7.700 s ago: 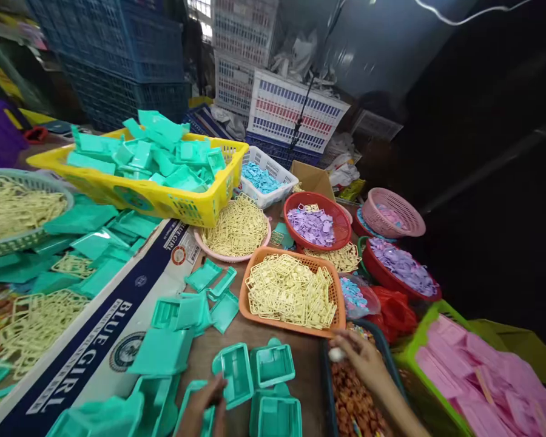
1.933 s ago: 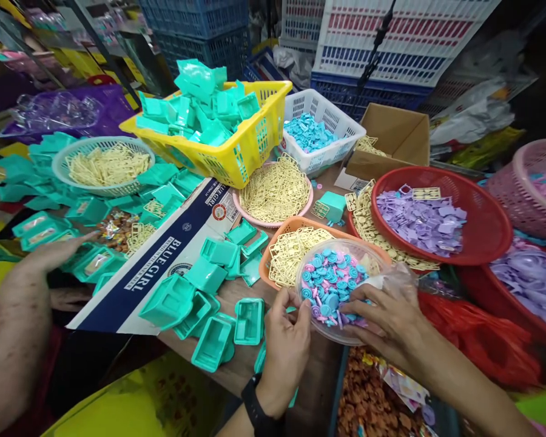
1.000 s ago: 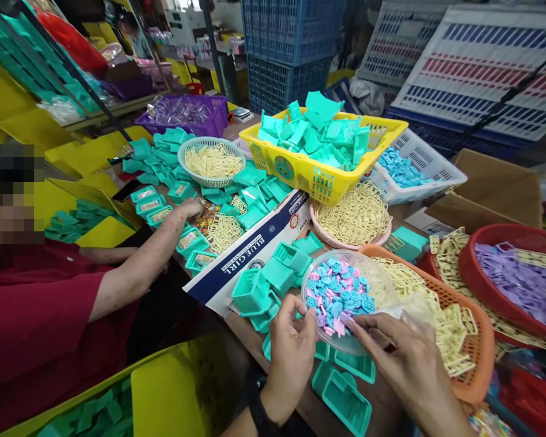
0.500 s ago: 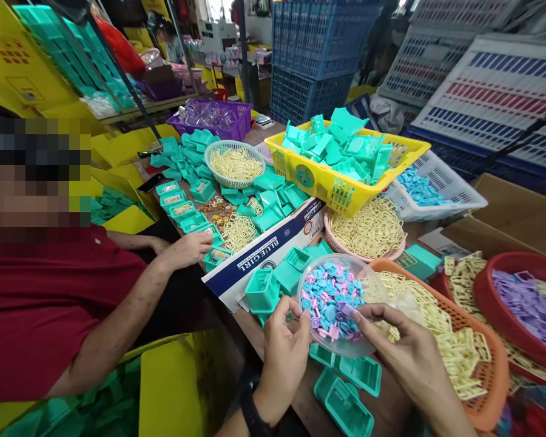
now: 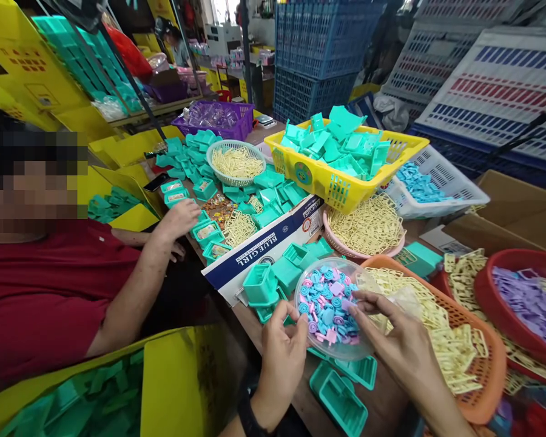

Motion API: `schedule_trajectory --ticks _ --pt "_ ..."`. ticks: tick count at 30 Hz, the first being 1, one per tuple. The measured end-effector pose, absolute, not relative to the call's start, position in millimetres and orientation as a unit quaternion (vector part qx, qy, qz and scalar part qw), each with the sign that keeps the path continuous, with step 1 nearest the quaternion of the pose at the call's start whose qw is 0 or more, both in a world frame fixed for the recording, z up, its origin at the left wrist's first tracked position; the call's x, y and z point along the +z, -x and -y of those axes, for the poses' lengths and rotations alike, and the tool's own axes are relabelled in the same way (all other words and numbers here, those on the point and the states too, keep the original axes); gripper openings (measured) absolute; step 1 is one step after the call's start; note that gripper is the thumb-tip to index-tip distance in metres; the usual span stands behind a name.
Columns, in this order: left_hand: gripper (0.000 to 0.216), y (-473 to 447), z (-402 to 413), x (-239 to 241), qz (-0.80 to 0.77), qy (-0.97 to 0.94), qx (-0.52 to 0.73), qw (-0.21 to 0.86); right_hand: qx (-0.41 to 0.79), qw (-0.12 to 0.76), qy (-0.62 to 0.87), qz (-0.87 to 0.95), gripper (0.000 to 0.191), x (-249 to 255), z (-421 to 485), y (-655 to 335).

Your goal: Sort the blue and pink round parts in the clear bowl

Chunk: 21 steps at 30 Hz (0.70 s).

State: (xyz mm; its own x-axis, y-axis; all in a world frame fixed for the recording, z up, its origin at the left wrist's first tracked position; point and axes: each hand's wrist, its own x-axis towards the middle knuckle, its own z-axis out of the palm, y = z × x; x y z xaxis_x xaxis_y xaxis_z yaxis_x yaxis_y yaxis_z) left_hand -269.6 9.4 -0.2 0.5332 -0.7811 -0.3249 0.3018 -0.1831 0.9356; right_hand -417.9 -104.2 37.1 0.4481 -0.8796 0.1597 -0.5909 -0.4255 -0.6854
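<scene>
A clear bowl [image 5: 346,353] of small blue, pink and purple plastic pieces sits in front of me, over several teal trays [image 5: 341,402]. My left hand [image 5: 284,349], with a black watch on its wrist, is curled at the bowl's left rim, thumb and fingers pinched on the edge. My right hand [image 5: 394,343] reaches in from the right, its fingertips pinched on a small purple piece [image 5: 347,305] among the others. More teal trays [image 5: 261,284] lie just left of the bowl.
A person in a red shirt sits at left, one hand [image 5: 178,218] on filled teal trays. An orange basket [image 5: 482,403] of cream frames is at right. A yellow basket [image 5: 327,185], a pink dish [image 5: 368,229] and a "BLUE GIRL" box [image 5: 273,243] lie beyond.
My right fingertips have moved a little within the bowl, still pinching. The red-shirted person's hand has moved back to the row of filled trays. The view has shifted slightly.
</scene>
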Motion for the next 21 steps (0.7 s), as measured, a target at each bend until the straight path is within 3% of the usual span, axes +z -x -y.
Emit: schedule_trajectory --ticks 4,8,12,21 --pt "0.04 270 -13 -2 0.191 -0.636 -0.434 0.609 -0.276 0.156 0.858 -0.405 0.044 22 112 411" --pt "0.044 269 -18 -5 0.183 -0.641 -0.434 0.606 -0.212 0.041 0.919 -0.331 0.036 0 128 410" --pt "0.046 260 -28 -9 0.175 -0.643 -0.424 0.614 -0.18 -0.026 0.941 -0.287 0.03 -11 125 404" --pt "0.063 244 -56 -30 0.101 -0.666 -0.43 0.602 -0.114 0.09 0.917 -0.373 0.022 -27 73 379"
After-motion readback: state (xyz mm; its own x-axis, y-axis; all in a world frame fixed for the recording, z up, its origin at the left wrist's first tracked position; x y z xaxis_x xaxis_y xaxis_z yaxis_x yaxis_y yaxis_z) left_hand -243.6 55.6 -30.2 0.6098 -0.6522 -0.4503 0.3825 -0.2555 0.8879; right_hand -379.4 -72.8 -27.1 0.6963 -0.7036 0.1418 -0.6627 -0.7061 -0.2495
